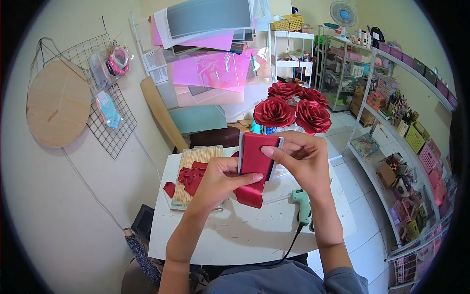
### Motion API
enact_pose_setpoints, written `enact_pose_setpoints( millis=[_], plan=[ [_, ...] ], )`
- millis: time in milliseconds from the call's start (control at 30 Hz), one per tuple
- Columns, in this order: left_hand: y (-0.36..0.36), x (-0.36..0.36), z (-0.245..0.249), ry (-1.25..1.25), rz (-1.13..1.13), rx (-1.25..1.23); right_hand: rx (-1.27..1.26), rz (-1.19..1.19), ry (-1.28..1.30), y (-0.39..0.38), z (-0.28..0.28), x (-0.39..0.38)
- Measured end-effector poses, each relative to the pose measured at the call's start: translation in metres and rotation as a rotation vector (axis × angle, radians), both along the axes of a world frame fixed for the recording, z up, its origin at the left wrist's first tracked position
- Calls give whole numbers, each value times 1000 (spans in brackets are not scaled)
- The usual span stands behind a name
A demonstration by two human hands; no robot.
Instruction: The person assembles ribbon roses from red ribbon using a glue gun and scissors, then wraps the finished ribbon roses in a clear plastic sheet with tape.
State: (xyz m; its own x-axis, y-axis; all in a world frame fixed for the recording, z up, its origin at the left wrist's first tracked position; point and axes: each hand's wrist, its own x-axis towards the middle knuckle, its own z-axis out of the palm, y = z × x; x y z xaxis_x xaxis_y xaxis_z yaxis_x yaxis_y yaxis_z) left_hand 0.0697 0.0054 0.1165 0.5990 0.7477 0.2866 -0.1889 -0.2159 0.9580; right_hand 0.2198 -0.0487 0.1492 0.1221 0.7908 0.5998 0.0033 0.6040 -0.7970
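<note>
A wide red satin ribbon (254, 149) lies over a flat rectangular piece with grey edges, held up above the white table. My left hand (225, 175) grips its lower left side, the thumb pressed on the ribbon. On the upper right, my right hand (304, 156) pinches the same bundle with its thumb on the front and fingers behind. A loose ribbon tail curls below. Behind the hands stand several red ribbon roses (274, 112). Cut red ribbon pieces (191, 180) rest on a bundle of thin wooden sticks (182, 196) to the left.
A mint-green glue gun (302, 203) with a black cord lies on the white table (230, 240), near my right forearm. Sheets of wrapping material (210, 71) hang at the back. Metal shelving (372, 161) with craft supplies lines the right side. A wire grid (115, 117) hangs at left.
</note>
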Motion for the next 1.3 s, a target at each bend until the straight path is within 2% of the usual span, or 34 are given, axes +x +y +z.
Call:
enact_pose_setpoints(
  millis=[133,300,367,433,567,667,833,933,1000,1067,1200,1233,1300],
  plan=[
    [11,2,-7,-84,-40,-81,111,-53,-152,-4,-2,-3],
    [8,-5,2,-105,-15,-30,248,-89,-412,-8,0,2],
    [8,-8,4,-133,-32,-4,510,-85,-558,-6,0,2],
    [9,-13,6,-222,-151,-86,567,-48,-555,-4,-2,0],
    [-6,-21,19,-160,-68,-46,691,20,-612,-6,-2,-4],
    [-11,-27,27,-188,-105,-59,725,76,-631,-8,-2,-6],
    [-17,-34,35,-439,-269,-259,732,194,-652,-7,1,-5],
    [-19,-38,35,-466,-266,-235,696,234,-714,-6,2,-5],
    [-21,-36,34,-422,-193,-216,690,238,-740,-5,-1,-8],
    [-19,-31,33,-244,7,1,641,218,-809,-4,-1,-8],
    [-16,-30,31,-286,79,-47,613,193,-844,1,-3,-7],
    [-15,-29,30,-283,75,-48,558,247,-805,2,-2,-6],
    [-11,-26,27,-342,181,104,501,296,-762,3,-2,-6]
  ],
)
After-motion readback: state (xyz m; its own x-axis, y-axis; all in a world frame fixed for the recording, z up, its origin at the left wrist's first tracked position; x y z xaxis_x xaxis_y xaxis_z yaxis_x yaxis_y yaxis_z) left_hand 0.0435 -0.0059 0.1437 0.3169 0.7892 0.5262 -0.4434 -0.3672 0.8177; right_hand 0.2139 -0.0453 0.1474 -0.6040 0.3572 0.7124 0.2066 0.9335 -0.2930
